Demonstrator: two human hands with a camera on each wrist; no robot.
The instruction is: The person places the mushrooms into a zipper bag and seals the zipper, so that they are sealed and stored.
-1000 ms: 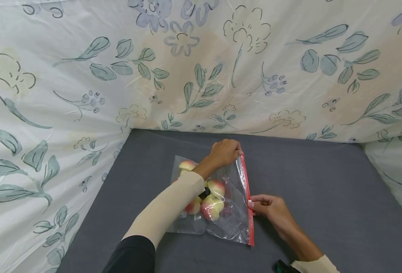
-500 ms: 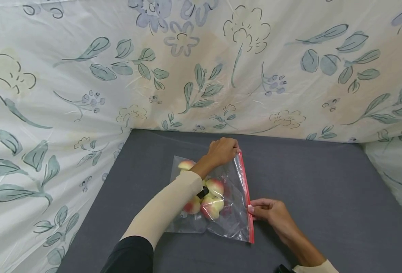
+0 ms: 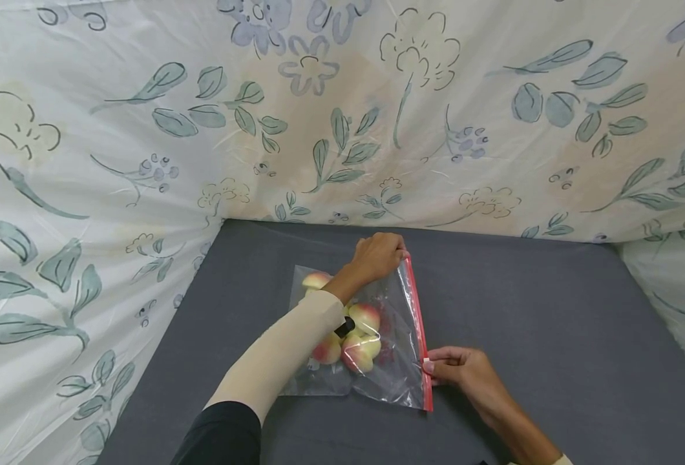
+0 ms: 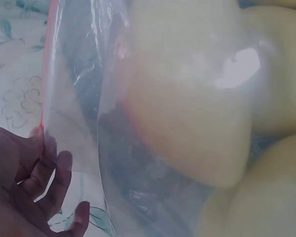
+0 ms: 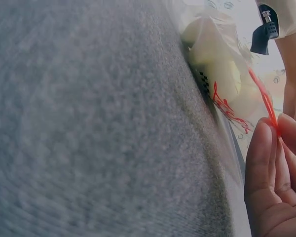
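Note:
A clear zip bag (image 3: 400, 381) with a red zip edge (image 3: 417, 310) lies on the grey table. Inside it are several yellow and red peaches (image 3: 361, 352), partly hidden by the left forearm. My left hand (image 3: 377, 255) reaches across the bag and pinches the far end of the zip edge; its thumb and fingertips meet there in the left wrist view (image 4: 42, 168). Lower on the same edge, my right hand (image 3: 473, 378) pinches the small white slider (image 3: 426, 363) between thumb and fingers. In the right wrist view, those fingers (image 5: 261, 163) squeeze the red strip.
Grey cloth (image 3: 552, 323) covers the table. A floral curtain (image 3: 331, 129) hangs behind it and along both sides. A small black device (image 3: 345, 327) sits at the left wrist, above the bag.
My right hand has slid down the red zip edge toward me, and the white slider has moved with it. The left hand and the bag have shifted slightly left and away.

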